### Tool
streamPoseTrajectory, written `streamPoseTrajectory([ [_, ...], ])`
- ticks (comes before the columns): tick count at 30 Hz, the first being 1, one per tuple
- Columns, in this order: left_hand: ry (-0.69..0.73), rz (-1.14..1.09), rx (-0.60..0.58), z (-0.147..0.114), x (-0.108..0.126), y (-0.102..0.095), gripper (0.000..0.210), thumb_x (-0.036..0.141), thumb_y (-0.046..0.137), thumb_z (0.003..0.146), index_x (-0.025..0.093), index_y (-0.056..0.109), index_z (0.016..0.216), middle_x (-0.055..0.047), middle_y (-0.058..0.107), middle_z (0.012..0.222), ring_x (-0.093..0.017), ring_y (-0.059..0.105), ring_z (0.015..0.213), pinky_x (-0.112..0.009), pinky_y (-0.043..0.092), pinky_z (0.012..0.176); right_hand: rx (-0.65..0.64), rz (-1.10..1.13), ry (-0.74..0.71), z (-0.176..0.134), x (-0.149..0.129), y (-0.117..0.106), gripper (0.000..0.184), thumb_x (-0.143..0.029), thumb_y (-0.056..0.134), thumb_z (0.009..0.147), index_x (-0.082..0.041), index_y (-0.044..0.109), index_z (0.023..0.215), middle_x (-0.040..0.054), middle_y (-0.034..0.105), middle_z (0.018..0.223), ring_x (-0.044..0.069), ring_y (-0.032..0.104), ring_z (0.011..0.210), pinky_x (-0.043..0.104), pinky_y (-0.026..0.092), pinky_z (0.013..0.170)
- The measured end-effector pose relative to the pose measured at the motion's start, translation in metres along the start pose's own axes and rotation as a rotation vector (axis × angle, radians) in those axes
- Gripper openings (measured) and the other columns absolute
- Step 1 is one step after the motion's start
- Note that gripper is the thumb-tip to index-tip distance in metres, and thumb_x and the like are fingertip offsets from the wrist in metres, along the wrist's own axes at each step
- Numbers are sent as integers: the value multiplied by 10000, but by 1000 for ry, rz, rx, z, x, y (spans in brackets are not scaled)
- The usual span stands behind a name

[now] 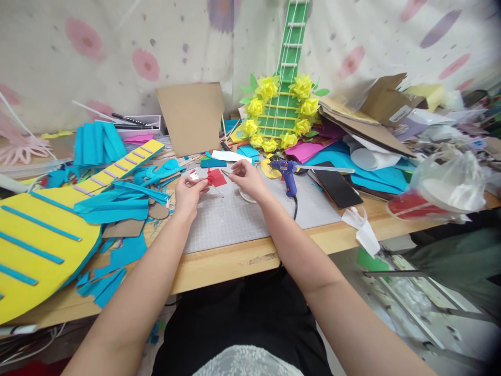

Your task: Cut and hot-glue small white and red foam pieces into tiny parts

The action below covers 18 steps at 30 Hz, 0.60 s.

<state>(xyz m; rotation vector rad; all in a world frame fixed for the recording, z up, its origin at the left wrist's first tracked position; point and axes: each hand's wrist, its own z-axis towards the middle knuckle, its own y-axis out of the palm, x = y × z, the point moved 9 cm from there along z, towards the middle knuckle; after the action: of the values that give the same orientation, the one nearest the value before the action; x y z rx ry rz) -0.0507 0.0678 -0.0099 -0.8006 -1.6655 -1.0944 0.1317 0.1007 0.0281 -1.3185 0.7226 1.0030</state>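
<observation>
My left hand [188, 194] is closed in a pinch on a small crumpled piece of red paper [210, 180], with a thin wire-like stem [218, 192] sticking out below it. A flat red square [219, 178] shows just beyond, overlapping in view. To the right, my right hand [247, 178] is closed, fingertips together around something thin and greyish pointing left; its kind is too small to make out. Partly hidden under that wrist is a pale ring, perhaps a tape roll [246, 196]. Both hands are over the grey cutting mat [230, 224].
A blue glue gun [287, 175] with a glue stick in it lies right of my hands, near a black phone [336, 187]. Behind stands a green paper guitar [284, 104] ringed with yellow flowers. A yellow guitar shape [43, 230] and blue scraps [117, 206] cover the left.
</observation>
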Motion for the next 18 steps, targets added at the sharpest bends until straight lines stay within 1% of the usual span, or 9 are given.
streamPoseTrajectory([
  [2,7,-7,5,1,0,-1,395,92,683,533,201,351,717,27,636,655,-138,649,620,-291,530,641,-92,-384,9,-6,-1,-13,183,-198,579,734,-184,517,906,44,642,858,187,605,836,337,455,777],
  [4,11,-19,11,1,1,-2,386,77,676,543,198,356,720,22,643,657,-138,652,624,-291,534,646,-170,-714,17,-14,1,-21,237,-197,588,730,-156,543,959,109,638,1000,237,587,951,351,441,807],
  [6,9,-43,17,1,1,-2,378,61,669,558,197,357,723,15,651,658,-135,655,624,-291,540,650,-228,-923,22,-22,5,-23,309,-211,586,735,-117,548,1027,167,605,1104,271,562,1033,345,432,825],
  [8,-4,-76,28,1,0,-3,371,48,659,578,198,352,721,11,655,656,-131,657,618,-292,545,656,-248,-1021,31,-26,10,-20,352,-234,559,754,-89,543,1075,191,592,1132,278,559,1055,329,431,826],
  [10,-24,-107,38,1,-1,-5,365,38,651,599,198,346,720,12,656,652,-129,660,611,-292,550,660,-235,-1059,39,-27,13,-17,363,-263,529,772,-81,547,1085,196,597,1126,275,570,1042,319,432,813],
  [13,-55,-138,41,2,-4,-8,356,25,639,626,199,345,725,14,656,645,-140,668,613,-290,551,649,-245,-1024,69,-22,18,-20,324,-308,544,749,-111,588,1003,171,631,1064,272,593,981,313,434,758],
  [16,-92,-187,46,4,-8,-11,333,5,617,654,195,350,718,5,663,645,-145,672,621,-302,553,664,-290,-808,90,-18,24,-27,236,-289,580,698,-162,604,895,99,664,955,224,606,880,279,424,687],
  [18,-117,-234,48,5,-9,-12,312,-11,595,674,189,357,701,-4,670,652,-136,671,623,-312,551,698,-308,-595,46,-19,23,-29,236,-235,583,679,-173,575,907,57,660,919,173,598,823,250,415,665],
])
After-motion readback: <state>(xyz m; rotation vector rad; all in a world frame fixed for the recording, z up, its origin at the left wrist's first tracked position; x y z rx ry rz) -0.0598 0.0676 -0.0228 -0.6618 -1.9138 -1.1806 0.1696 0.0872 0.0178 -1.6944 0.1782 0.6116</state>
